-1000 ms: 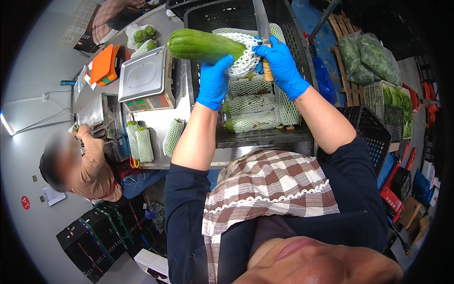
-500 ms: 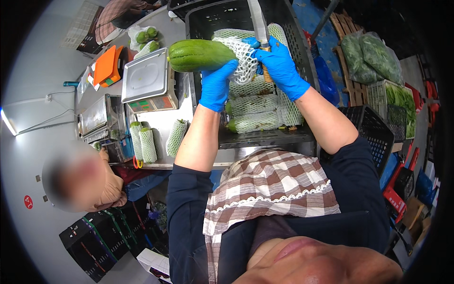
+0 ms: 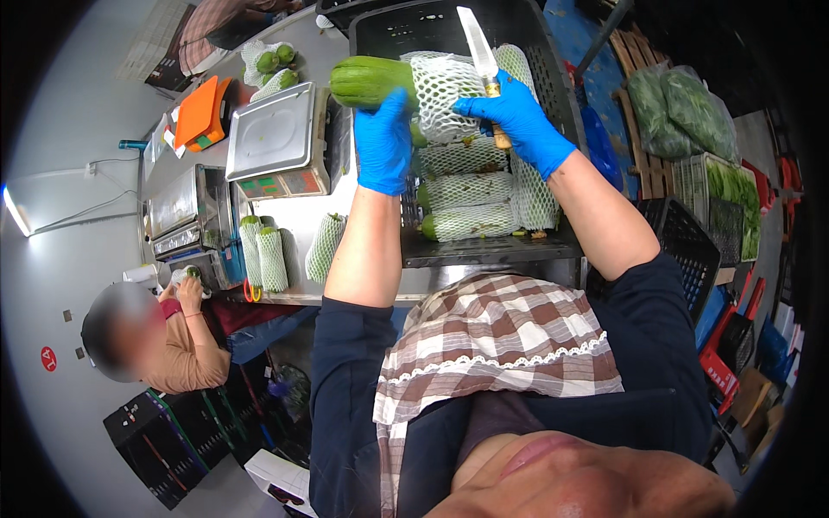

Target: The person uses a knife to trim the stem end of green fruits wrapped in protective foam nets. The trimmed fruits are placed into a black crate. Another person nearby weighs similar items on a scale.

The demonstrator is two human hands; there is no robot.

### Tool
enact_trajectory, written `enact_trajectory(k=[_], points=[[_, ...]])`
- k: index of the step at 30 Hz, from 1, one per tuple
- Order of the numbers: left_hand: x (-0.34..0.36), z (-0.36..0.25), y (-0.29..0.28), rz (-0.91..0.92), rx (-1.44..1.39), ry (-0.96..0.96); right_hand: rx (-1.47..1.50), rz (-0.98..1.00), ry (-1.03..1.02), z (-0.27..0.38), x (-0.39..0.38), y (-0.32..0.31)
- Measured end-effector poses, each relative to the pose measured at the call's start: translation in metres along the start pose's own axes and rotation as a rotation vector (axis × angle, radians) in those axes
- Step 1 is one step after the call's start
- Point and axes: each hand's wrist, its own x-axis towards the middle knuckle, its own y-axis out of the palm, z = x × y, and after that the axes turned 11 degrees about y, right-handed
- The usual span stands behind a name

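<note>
A large green gourd [image 3: 370, 82] lies level above the black crate, its left end bare. White foam netting [image 3: 442, 97] covers its right part. My left hand [image 3: 384, 142], in a blue glove, grips the gourd from below, with the thumb up its near side. Also blue-gloved, my right hand [image 3: 518, 121] is closed around the wooden handle of a knife [image 3: 479, 43], blade pointing up and away. Its outstretched thumb touches the netting. Below, several netted gourds [image 3: 471, 188] fill the black crate [image 3: 492, 250]; part of them is hidden behind my hands.
Left of the crate, a weighing scale [image 3: 272, 138] and more netted gourds [image 3: 273, 259] stand on the metal table [image 3: 298, 207]. An orange scale [image 3: 200, 112] sits farther off. At the left, a co-worker [image 3: 186, 345] handles a netted gourd. Bagged greens [image 3: 682, 108] lie on the right.
The gourd has shifted right and slightly up. The netting, bunched before, is now spread along its right part. The knife has tipped left; the co-worker's hands have come up into view.
</note>
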Motion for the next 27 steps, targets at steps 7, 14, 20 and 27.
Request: enact_trajectory(k=[7, 14, 20, 27], points=[[0.0, -0.007, 0.003, -0.102, 0.03, 0.052, -0.118, 0.016, -0.101, -0.003, 0.0, 0.002], [0.003, -0.005, 0.0, -0.094, -0.015, 0.061, -0.048, 0.199, 0.094, -0.007, 0.005, 0.002], [0.005, 0.009, -0.006, 0.031, 0.124, 0.019, -0.015, 0.08, 0.131, -0.011, 0.005, 0.004], [0.004, 0.004, -0.004, 0.044, 0.104, 0.054, -0.023, 0.075, 0.067, -0.015, 0.005, 0.009]])
